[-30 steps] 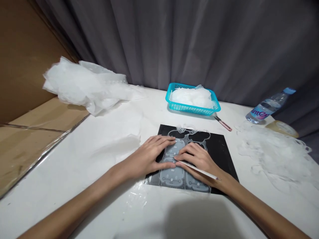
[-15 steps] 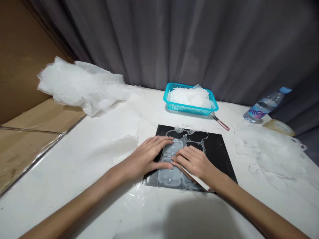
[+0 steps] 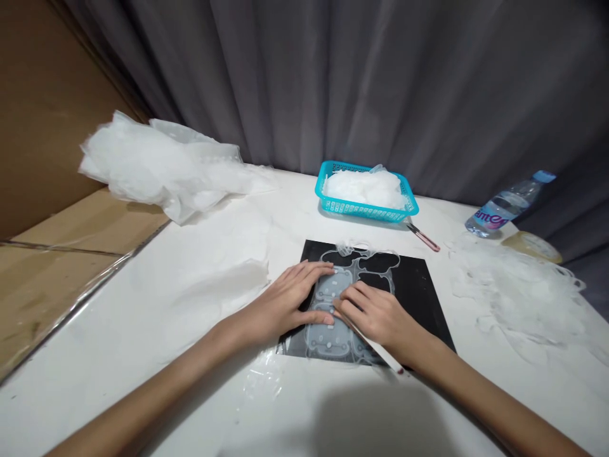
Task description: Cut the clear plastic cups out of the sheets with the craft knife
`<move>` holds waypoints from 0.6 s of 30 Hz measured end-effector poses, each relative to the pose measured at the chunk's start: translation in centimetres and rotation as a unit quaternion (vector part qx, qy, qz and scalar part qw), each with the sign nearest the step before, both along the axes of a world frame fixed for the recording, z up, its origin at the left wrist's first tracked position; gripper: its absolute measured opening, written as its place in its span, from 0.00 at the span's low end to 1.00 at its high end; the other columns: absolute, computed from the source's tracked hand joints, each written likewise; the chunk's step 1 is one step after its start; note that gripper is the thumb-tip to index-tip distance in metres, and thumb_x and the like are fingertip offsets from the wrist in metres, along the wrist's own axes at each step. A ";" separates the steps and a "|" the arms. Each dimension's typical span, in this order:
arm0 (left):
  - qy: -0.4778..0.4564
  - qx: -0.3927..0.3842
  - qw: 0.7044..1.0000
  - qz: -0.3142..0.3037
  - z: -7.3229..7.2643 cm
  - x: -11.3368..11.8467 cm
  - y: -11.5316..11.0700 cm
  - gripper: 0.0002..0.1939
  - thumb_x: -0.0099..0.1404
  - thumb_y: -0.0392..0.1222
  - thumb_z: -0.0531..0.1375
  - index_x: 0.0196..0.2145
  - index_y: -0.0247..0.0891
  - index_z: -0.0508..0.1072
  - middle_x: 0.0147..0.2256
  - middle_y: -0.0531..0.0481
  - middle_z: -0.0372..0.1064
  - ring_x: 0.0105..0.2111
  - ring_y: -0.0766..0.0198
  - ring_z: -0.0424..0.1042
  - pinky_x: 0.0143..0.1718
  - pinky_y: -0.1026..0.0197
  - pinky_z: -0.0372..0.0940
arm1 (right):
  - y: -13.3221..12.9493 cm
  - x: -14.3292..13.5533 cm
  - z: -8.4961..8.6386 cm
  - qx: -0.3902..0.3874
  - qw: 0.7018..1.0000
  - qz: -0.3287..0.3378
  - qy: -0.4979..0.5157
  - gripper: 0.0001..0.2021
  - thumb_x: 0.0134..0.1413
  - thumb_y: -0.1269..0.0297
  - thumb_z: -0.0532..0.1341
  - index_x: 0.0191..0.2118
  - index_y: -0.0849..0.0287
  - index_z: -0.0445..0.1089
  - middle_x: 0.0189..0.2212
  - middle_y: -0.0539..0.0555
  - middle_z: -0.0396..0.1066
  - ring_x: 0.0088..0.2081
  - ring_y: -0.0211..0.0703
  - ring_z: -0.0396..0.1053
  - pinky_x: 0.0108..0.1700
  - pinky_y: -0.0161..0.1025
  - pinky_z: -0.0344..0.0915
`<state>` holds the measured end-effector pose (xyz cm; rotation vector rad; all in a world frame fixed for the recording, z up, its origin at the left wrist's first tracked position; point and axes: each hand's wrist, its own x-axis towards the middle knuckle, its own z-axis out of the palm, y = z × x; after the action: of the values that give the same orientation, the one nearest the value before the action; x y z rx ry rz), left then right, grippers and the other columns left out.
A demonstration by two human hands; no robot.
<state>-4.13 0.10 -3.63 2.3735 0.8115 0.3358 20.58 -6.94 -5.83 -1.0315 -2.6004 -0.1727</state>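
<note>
A translucent moulded sheet (image 3: 328, 339) with rounded panels and cut-out openings lies on a black board (image 3: 413, 285). My left hand (image 3: 297, 295) rests on the left side of the sheet, fingers spread and thumb stretched toward the middle. Closed round a slim white stick-like tool (image 3: 380, 350) with a dark reddish end, my right hand (image 3: 373, 311) presses near the sheet's centre. The stick's near end points down toward the board's front edge. What its working tip looks like is hidden under my fingers.
A turquoise basket (image 3: 366, 212) with white material stands behind the board, a pink-handled cutter (image 3: 423, 238) beside it. To the right are a water bottle (image 3: 504, 206), a tape roll (image 3: 533, 245) and a translucent scrap heap (image 3: 528, 304). White plastic bags (image 3: 166, 165) lie back left.
The white stick in my right hand has tilted a little, and more of its near end shows. My left hand stays spread on the sheet. The whole view has shifted slightly.
</note>
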 end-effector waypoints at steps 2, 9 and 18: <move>-0.008 -0.008 1.000 0.011 -0.2 0.0 0.1 0.40 0.67 0.67 0.63 0.69 0.50 0.60 0.67 0.43 0.61 0.68 0.43 0.59 0.66 0.43 0.59 | -0.1 -0.6 -0.1 0.007 1.000 -0.021 0.017 0.08 0.74 0.67 0.56 0.52 0.60 0.69 0.43 0.59 0.74 0.43 0.50 0.70 0.42 0.44 0.68; 0.039 -0.025 0.999 -0.019 -0.8 0.2 0.6 0.47 0.71 0.67 0.58 0.76 0.44 0.45 0.75 0.38 0.46 0.74 0.39 0.46 0.71 0.39 0.51 | 2.4 0.2 1.0 0.009 0.991 -0.030 0.128 0.11 0.74 0.70 0.52 0.49 0.61 0.72 0.41 0.59 0.77 0.42 0.49 0.73 0.48 0.44 0.71; 0.070 -0.098 0.993 -0.019 0.0 -0.6 0.1 0.46 0.76 0.59 0.56 0.77 0.42 0.35 0.77 0.41 0.29 0.76 0.38 0.30 0.74 0.37 0.39 | 11.0 10.6 8.0 -0.026 0.853 -0.315 0.416 0.12 0.65 0.56 0.62 0.34 0.57 0.76 0.31 0.53 0.77 0.35 0.48 0.75 0.40 0.42 0.69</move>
<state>-4.72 0.23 -3.66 2.2430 0.8215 0.0692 31.16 4.11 2.20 -1.5191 -1.4467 0.1685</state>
